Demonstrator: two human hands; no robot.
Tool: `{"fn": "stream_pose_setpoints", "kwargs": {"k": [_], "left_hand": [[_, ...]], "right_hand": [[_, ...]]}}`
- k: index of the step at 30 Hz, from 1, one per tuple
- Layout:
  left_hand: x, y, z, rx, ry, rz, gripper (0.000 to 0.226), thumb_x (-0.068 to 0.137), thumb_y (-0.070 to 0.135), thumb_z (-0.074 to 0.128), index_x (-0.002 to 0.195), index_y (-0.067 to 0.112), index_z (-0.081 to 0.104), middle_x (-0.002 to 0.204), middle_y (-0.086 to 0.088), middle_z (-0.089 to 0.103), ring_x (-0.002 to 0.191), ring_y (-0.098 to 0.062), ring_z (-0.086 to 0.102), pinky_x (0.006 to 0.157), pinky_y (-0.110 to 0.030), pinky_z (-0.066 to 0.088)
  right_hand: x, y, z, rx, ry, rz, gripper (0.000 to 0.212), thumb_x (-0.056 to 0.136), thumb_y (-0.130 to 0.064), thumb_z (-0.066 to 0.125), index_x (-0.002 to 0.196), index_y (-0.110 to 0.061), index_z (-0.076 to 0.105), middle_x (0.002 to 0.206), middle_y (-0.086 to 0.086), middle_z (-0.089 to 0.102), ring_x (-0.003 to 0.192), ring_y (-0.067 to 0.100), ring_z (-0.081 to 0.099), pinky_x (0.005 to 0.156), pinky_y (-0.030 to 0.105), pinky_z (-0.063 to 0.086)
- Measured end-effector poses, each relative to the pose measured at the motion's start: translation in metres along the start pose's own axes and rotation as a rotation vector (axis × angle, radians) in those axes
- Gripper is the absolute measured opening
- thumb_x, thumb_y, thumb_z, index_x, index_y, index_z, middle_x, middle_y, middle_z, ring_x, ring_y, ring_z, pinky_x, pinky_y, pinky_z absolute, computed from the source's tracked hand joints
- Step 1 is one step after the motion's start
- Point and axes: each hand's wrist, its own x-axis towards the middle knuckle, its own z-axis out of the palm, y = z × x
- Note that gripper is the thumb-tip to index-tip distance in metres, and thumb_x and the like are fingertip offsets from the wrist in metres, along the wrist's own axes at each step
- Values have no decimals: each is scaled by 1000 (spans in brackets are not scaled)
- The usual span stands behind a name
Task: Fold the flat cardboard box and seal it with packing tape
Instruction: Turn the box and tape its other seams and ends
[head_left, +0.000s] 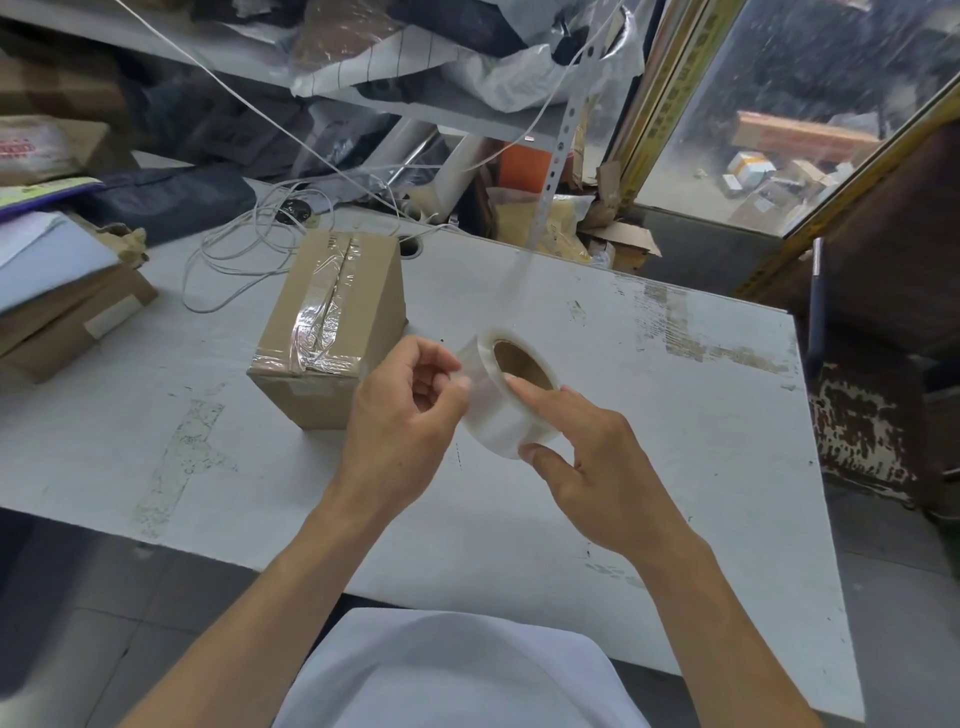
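One taped box (324, 332) standing on a white table (675, 415), one tape roll (506, 395) held just right of it, right hand (597, 452) gripping the roll, left hand (402, 410) pinching its edge, loose white cable (249, 249) far left.

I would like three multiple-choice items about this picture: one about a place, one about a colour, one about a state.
1. Where does the cardboard box stand?
A. on the table
B. on the floor
C. on the person's lap

2. What colour is the core inside the tape roll?
A. blue
B. brown
C. green

3. How is the top of the box?
A. flaps open
B. still flat
C. closed and taped

Answers:
1 A, it rests on the white tabletop, left of the hands.
2 B, the inner ring is brown.
3 C, clear tape runs along the top seam.

The left hand and right hand both hold the roll.
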Motion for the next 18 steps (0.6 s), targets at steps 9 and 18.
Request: {"fn": "stream_pose_setpoints", "kwargs": {"k": [9,18], "left_hand": [[-9,-1,16,118,166,110,23,93,9,65,79,26,59,74,10,64,68,-2,57,62,-11,42],[5,-10,6,24,-18,28,11,90,30,57,80,37,58,84,14,60,84,-13,57,78,-25,41]], "right_hand": [[1,2,1,2,-45,49,64,85,1,67,143,-21,52,125,-6,66,109,16,57,94,25,45],[14,4,-11,99,-147,164,63,91,-4,63,146,-29,46,139,-21,52,126,3,48,100,17,43]]}}
